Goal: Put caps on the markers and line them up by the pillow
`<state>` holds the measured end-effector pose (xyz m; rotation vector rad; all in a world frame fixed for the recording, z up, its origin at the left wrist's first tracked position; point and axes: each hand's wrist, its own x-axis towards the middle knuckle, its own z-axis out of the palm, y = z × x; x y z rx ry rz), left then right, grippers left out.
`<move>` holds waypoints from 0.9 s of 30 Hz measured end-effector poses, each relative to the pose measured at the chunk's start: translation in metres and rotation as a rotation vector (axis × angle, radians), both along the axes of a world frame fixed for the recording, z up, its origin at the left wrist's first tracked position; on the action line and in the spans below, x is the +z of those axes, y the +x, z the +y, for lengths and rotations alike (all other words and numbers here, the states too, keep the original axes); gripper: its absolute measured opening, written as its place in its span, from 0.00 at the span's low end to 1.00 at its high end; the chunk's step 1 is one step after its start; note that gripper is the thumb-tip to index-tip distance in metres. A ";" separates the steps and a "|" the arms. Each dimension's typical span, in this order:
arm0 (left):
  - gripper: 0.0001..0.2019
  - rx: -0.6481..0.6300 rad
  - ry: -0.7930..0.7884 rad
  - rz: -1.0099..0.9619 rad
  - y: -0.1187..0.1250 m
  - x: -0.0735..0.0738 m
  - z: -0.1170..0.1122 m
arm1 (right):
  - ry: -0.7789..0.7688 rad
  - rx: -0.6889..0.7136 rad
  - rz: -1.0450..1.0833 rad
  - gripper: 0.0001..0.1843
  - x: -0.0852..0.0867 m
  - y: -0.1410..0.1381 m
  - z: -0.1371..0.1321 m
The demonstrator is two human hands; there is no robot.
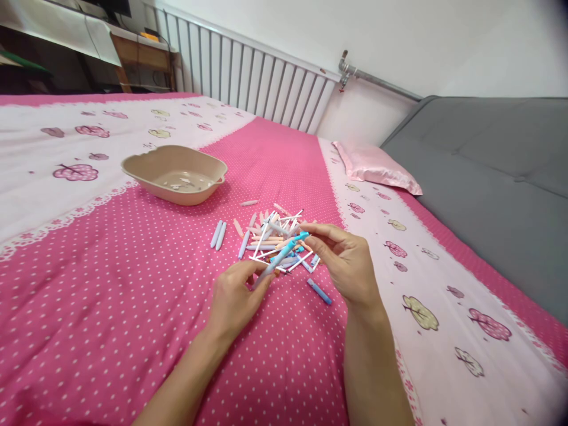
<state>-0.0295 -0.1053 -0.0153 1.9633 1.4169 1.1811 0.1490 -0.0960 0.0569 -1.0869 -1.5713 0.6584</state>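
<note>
My left hand (235,293) is closed around the pale lower end of a pen (280,255). The pen slants up to the right, and its upper part is bright blue. At that blue end, the thumb and fingers of my right hand (344,260) are pinched together. Just behind and beneath lies a loose pile of pen parts (266,239): white thin tubes, pale pink and lilac barrels, and blue pieces. A blue pen cap (319,291) rests apart, below my right hand. Left of the pile, two pale blue barrels (218,235) lie side by side.
A beige plastic basin (186,197) with a few small white pieces inside stands behind the pile, to the left. Everything lies on a pink dotted bedspread (133,284). A pink pillow (377,163) and a grey headboard (488,154) are on the right; a white radiator (252,74) is behind.
</note>
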 end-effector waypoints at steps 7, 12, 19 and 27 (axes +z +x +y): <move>0.09 -0.001 -0.001 -0.001 0.000 -0.001 -0.001 | 0.049 -0.014 -0.100 0.10 0.004 -0.001 -0.002; 0.09 -0.002 -0.008 0.000 0.000 0.002 0.000 | 0.078 -0.027 -0.133 0.10 0.004 -0.001 -0.002; 0.08 -0.015 0.012 -0.011 0.000 -0.001 0.000 | 0.108 -0.023 -0.170 0.11 0.005 -0.001 -0.002; 0.09 -0.027 0.033 -0.009 0.000 0.000 0.000 | 0.081 0.022 -0.175 0.10 0.006 -0.004 -0.003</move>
